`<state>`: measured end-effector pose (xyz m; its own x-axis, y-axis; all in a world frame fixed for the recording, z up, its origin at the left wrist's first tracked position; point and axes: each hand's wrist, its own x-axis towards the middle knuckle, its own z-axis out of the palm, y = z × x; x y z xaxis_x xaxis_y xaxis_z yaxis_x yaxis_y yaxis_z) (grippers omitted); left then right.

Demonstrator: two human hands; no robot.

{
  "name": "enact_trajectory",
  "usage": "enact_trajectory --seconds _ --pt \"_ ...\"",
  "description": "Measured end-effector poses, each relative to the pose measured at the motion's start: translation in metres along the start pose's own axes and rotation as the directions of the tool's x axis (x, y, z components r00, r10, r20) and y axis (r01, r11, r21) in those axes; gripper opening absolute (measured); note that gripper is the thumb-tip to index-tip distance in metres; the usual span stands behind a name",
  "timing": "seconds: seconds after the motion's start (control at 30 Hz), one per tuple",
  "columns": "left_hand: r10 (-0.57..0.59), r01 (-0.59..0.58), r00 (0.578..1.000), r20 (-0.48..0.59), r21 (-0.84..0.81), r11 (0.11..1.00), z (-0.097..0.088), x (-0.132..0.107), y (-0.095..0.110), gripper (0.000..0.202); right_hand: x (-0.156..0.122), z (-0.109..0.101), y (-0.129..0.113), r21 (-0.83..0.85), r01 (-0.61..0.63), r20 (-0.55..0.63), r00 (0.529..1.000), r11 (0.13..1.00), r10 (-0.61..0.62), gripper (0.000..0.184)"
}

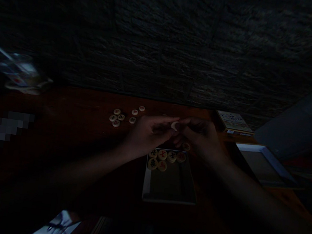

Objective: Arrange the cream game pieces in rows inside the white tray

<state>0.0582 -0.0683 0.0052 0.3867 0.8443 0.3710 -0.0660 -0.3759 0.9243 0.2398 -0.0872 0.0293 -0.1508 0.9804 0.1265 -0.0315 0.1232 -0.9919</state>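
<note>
My left hand (149,133) and my right hand (199,136) meet above the far end of an open shallow box (170,189). Pinched between their fingertips is a round Chinese chess piece (175,126), partly covered by the fingers. A second piece (186,147) shows just below my right hand's fingers; whether they hold it, I cannot tell. Inside the box, several pieces with red or black characters, one being a red-marked piece (162,166), sit in rows at its far end. Left of my left hand, loose pieces (120,117) lie scattered on the wooden table (80,118).
At the right lies a box lid or tray (265,165), with a flat printed box (235,122) behind it. A plastic cup with a straw (22,73) stands far left. A dark stone wall (159,55) closes off the back. The light is very dim.
</note>
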Motion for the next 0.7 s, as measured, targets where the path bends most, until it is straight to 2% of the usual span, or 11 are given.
enact_trajectory --seconds 0.23,0.43,0.7 --pt "0.087 -0.088 0.996 0.011 0.089 0.992 -0.0001 0.0003 0.0001 0.036 -0.0004 -0.0008 -0.0007 0.031 -0.016 0.012 1.0 0.999 0.016 0.035" --pt "0.093 -0.094 0.996 0.018 0.085 0.992 -0.0013 -0.0005 -0.003 0.036 -0.001 -0.0021 -0.0011 0.038 0.002 0.014 1.0 0.999 -0.002 0.036" --pt "0.052 -0.052 0.999 0.0 0.049 0.997 -0.0005 -0.0007 0.0035 0.036 -0.0011 -0.0033 -0.0012 0.036 0.027 0.04 0.999 0.999 -0.028 0.034"
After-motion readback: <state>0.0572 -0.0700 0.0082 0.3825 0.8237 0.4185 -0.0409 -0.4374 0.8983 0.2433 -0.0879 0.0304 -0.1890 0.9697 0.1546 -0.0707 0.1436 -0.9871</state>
